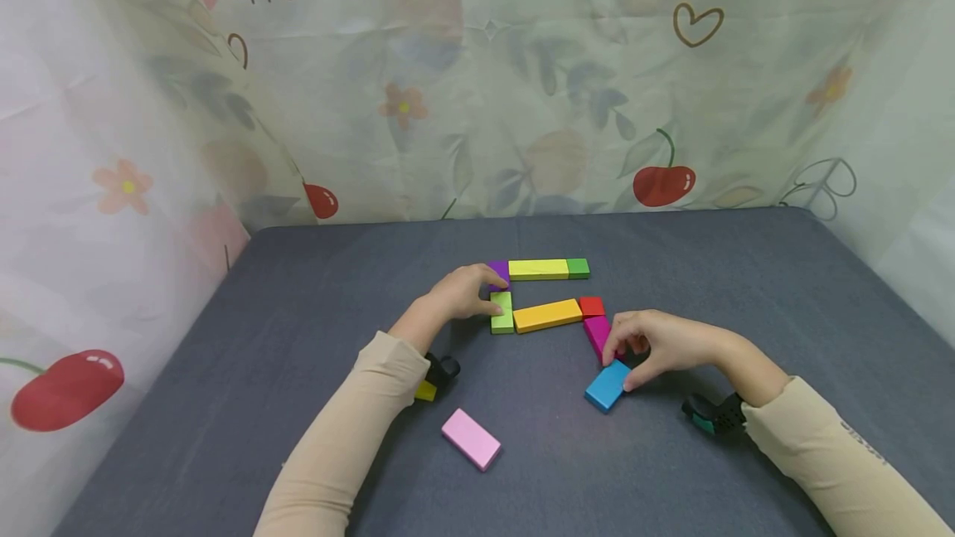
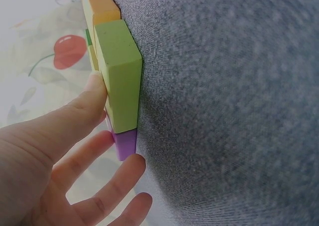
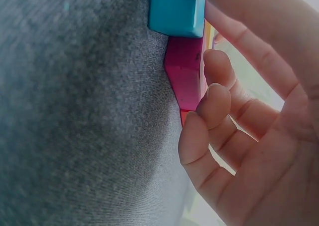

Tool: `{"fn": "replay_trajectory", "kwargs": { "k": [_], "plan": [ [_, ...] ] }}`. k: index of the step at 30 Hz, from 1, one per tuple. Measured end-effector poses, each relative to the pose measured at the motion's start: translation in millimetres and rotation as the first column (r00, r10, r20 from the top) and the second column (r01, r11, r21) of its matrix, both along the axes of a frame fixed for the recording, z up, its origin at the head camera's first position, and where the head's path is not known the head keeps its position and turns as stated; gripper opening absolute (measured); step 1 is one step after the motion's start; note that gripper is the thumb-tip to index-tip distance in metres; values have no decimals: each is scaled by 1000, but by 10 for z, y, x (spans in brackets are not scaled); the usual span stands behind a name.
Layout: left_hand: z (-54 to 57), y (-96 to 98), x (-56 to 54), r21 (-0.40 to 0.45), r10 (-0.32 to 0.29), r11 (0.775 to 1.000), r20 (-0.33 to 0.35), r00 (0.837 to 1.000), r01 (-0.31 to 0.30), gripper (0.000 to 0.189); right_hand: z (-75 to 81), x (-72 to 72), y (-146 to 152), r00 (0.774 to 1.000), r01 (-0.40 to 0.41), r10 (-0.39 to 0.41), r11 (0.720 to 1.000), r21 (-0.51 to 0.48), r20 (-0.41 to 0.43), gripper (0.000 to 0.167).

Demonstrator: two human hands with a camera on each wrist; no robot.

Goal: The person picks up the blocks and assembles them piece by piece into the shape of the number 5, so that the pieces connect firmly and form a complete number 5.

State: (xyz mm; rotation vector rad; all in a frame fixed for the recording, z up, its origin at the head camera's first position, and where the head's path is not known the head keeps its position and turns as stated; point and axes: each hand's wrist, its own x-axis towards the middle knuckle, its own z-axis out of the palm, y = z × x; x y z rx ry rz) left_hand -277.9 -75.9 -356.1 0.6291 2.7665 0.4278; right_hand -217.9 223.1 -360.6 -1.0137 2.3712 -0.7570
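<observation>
With its thumb on the light green block (image 1: pixel 504 323) and a fingertip over the purple block (image 1: pixel 498 272), my left hand (image 1: pixel 461 292) touches the left end of a line of blocks. In the left wrist view its other fingers are extended and loosely spread. My right hand (image 1: pixel 667 344) pinches the blue block (image 1: pixel 605 388) between thumb and forefinger. That block meets the near end of the magenta block (image 1: pixel 596 333); the right hand's remaining fingers curl beside the magenta one. A red block (image 1: pixel 592 306) and an orange block (image 1: pixel 547 316) link magenta to light green.
Beyond the orange block, a yellow block (image 1: pixel 537 270) and a green block (image 1: pixel 578 268) extend right from the purple one. A pink block (image 1: pixel 472 439) lies nearer me on the grey table (image 1: pixel 545 487). Another yellow block (image 1: pixel 425 391) is partly hidden by the left wrist.
</observation>
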Motion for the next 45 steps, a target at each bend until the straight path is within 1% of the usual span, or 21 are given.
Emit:
{"fn": "replay_trajectory", "kwargs": {
  "k": [6,8,10,14,17,20,25,31,34,37,39,42,45],
  "plan": [
    [-3,-5,-7,3,-5,1000,-2,1000,5,47,5,1,7,1000,-6,6,1000,-8,-11,27],
    [3,-6,-2,4,-6,1000,-1,1000,6,47,3,0,14,999,1,-1,1000,-25,-35,28],
    [5,-9,1,4,-8,1000,-3,1000,8,46,2,-3,14,997,25,-28,999,-44,-73,28],
    [5,-12,6,-2,-15,1000,-8,1000,15,46,-7,-12,11,985,73,-86,993,-88,-150,31],
    [2,-12,5,-9,-24,1000,-18,1000,24,46,-26,-17,15,979,76,-91,993,-89,-181,33],
    [6,-12,9,-17,-33,999,-27,999,33,46,-53,-24,23,979,75,-87,995,-72,-184,34],
    [20,-11,20,-20,-45,999,-41,998,44,46,-78,-36,31,982,85,-94,995,-61,-162,34],
    [17,-25,31,-44,-85,996,-83,993,82,45,-73,-35,27,986,95,-102,994,-55,-132,32],
    [31,-39,52,-35,-110,994,-102,989,107,44,-70,-31,27,986,97,-103,994,-53,-128,32],
    [77,-59,110,-6,-145,989,-111,983,145,42,-73,-28,33,987,95,-102,994,-60,-124,32],
    [117,-77,181,13,-173,984,-109,979,175,40,-76,-26,34,988,96,-103,993,-63,-119,32],
    [168,-109,325,35,-219,974,-86,972,222,39,-79,-28,38,988,102,-108,993,-57,-108,32],
    [182,-145,492,53,-269,961,-47,962,272,39,-85,-32,44,989,104,-109,993,-54,-104,33]
  ]
}}
